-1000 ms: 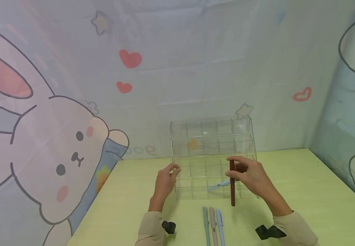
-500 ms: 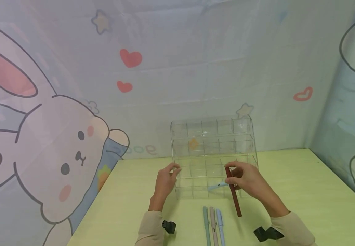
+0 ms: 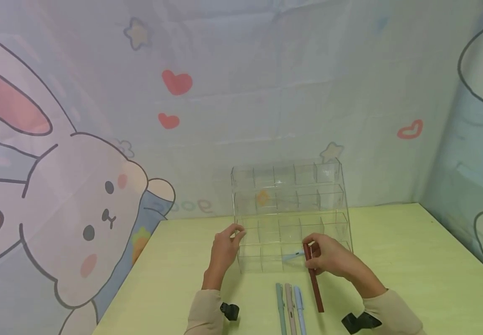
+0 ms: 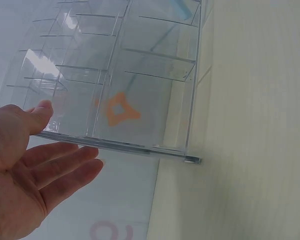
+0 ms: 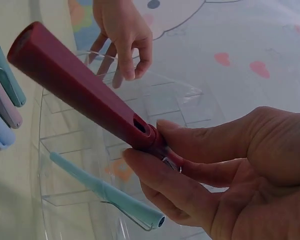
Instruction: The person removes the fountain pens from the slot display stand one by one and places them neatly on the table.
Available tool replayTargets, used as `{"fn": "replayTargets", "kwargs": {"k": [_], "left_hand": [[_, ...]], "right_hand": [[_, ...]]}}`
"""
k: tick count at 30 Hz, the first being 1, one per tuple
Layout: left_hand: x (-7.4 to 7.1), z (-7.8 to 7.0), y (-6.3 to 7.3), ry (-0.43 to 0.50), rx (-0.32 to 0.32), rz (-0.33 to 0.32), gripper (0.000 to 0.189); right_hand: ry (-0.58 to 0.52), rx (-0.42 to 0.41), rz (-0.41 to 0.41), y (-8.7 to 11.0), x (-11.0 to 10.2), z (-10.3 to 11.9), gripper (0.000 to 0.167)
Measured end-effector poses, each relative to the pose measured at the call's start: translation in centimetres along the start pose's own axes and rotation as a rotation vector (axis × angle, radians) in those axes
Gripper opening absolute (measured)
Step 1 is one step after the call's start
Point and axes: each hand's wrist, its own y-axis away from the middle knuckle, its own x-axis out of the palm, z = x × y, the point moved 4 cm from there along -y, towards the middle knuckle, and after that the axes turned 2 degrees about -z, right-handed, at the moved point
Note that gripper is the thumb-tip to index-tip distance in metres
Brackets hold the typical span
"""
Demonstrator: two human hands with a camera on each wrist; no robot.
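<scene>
A clear tiered pen rack (image 3: 269, 229) with several compartments stands on the table. My left hand (image 3: 223, 251) holds its left side panel, with the thumb inside the edge and the fingers behind, as the left wrist view shows. My right hand (image 3: 334, 258) pinches a dark red pen (image 3: 316, 292) near its upper end, in front of the rack's lowest row. The pen tilts, its free end pointing down toward me. A light blue pen (image 5: 105, 192) with a wire clip leans in the lowest row, partly hidden in the head view by the right hand and red pen.
On the table before the rack lie a green pen (image 3: 281, 307), a pinkish pen (image 3: 290, 308) and a blue pen (image 3: 300, 308), side by side. Behind the rack hangs a cartoon-printed cloth (image 3: 241, 93). Black wrist cameras sit at both sleeves.
My right hand has come down and slightly left with the red pen. That pen has gone from upright to tilted, its lower end nearer me. The left hand has stayed on the rack.
</scene>
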Motion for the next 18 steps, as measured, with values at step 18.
{"fn": "replayTargets", "kwargs": {"k": [18], "left_hand": [[0.1,0.0,0.0,0.004,0.001,0.003,0.015]], "right_hand": [[0.144,0.148,0.147,-0.5,3.2,-2.9,0.044]]}}
